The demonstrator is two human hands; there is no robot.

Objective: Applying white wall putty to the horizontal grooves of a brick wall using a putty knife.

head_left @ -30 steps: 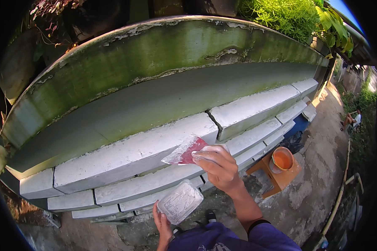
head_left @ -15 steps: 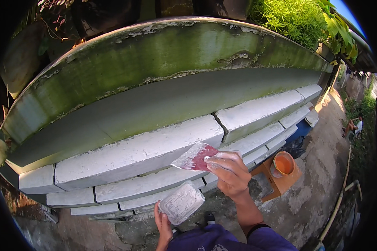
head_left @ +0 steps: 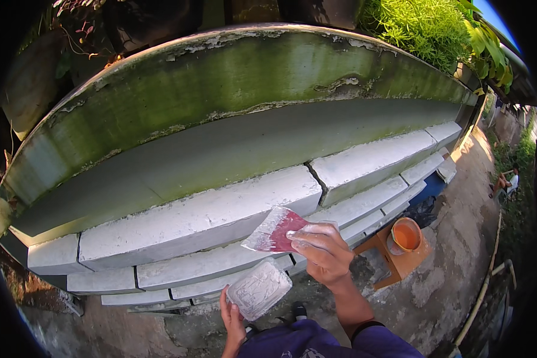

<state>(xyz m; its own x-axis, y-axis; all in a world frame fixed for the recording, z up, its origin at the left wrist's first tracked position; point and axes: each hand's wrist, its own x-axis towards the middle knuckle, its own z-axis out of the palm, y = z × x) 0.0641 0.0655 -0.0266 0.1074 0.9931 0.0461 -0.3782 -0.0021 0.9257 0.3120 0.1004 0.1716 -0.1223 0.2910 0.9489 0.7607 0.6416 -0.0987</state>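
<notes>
My right hand [head_left: 322, 253] is closed round a red putty knife [head_left: 275, 230], its broad blade smeared with white paste and pointing left. Below it, my left hand [head_left: 232, 319] holds a shallow rectangular tub [head_left: 259, 289] by its left edge; the tub is coated and streaked with white paste. White dust covers the fingers of my right hand. Behind the putty knife's blade runs a row of long pale blocks [head_left: 203, 218] set in steps along the wall. The blade appears in front of the blocks; whether it touches them I cannot tell.
An orange bucket [head_left: 406, 234] stands on a brown stool [head_left: 400, 265] to the right. A mossy green ledge [head_left: 238, 77] overhangs the blocks, with leafy plants [head_left: 414, 30] above. A person [head_left: 507, 181] sits far right. A long pole [head_left: 483, 292] lies along the path.
My right hand has shifted slightly left and down, and the putty knife's blade has tilted a little. My left hand and the tub stay nearly in place.
</notes>
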